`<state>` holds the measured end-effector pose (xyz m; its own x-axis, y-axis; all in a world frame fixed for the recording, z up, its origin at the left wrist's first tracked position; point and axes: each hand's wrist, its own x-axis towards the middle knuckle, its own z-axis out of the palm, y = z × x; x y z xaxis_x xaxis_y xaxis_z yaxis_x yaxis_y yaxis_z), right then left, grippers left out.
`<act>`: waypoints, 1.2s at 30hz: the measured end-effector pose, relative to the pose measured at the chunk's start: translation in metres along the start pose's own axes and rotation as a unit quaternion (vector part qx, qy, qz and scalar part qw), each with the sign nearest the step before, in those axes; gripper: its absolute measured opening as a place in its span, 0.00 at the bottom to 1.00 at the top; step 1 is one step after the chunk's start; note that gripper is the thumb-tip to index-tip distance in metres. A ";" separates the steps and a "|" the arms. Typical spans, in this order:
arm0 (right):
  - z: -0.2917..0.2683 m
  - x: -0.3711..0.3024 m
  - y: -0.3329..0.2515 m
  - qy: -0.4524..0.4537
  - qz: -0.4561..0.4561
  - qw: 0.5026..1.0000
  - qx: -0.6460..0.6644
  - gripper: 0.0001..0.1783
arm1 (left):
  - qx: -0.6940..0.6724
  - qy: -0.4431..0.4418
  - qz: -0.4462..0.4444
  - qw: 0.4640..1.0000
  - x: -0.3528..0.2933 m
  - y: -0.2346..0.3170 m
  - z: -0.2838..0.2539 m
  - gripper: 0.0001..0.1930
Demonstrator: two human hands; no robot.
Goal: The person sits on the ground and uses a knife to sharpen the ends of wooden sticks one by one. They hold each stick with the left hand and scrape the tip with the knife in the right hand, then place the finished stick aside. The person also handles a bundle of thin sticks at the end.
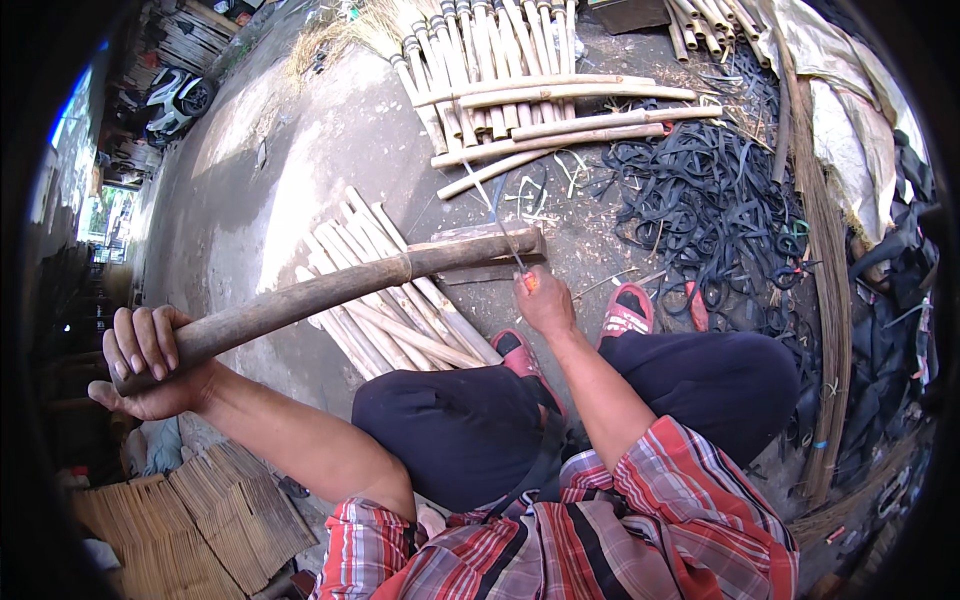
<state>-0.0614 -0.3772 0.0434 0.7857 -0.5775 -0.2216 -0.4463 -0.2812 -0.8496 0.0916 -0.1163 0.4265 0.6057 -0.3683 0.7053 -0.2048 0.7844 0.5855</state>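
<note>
My left hand is wrapped around the near end of a thick brown bamboo pole. The pole slants up to the right, and its far end lies by a wooden block on the ground. My right hand is closed on the orange-red handle of a handsaw, which I see nearly edge-on. Its thin blade crosses the pole close to the far end; how deep it sits there, I cannot tell. Beneath the pole lies a stack of pale bamboo sticks.
Ahead are several brooms with bamboo handles and loose bamboo poles. Black rubber strips are heaped at the right, beside a long bundle of dark fibres. Slatted bamboo pieces lie at lower left. A motorbike stands far left.
</note>
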 end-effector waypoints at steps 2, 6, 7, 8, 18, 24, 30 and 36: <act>-0.003 0.003 0.000 0.042 0.108 0.993 -0.028 0.18 | 0.001 -0.021 0.000 1.000 -0.002 0.001 0.000 0.21; 0.000 0.001 0.002 -0.031 0.013 0.999 -0.024 0.19 | -0.015 -0.029 -0.012 0.999 0.001 0.002 -0.003 0.21; 0.001 0.002 0.003 -0.043 -0.058 0.997 -0.013 0.19 | -0.021 -0.057 -0.020 0.998 0.002 0.002 -0.002 0.21; 0.004 -0.001 0.003 -0.004 -0.024 0.999 -0.029 0.19 | -0.034 -0.077 -0.026 0.996 0.004 0.002 -0.001 0.21; -0.013 -0.019 -0.061 0.006 -0.045 0.999 -0.004 0.19 | 0.275 0.319 0.051 0.905 0.013 -0.014 0.047 0.26; -0.040 -0.073 -0.143 0.017 -0.255 0.954 0.156 0.15 | 0.419 0.307 0.124 0.845 0.011 -0.036 0.077 0.34; -0.038 -0.060 -0.139 -0.068 -0.070 0.995 -0.017 0.15 | 0.449 0.349 0.145 0.809 0.011 -0.045 0.089 0.36; -0.050 -0.075 -0.136 0.002 -0.206 0.966 0.155 0.15 | 0.453 0.345 0.148 0.809 0.014 -0.048 0.089 0.36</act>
<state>-0.0808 -0.3339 0.1994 0.8671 -0.4692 0.1672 0.0538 -0.2455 -0.9679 0.0414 -0.2030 0.4434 0.6479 0.3798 0.6603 -0.7094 -0.0146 0.7046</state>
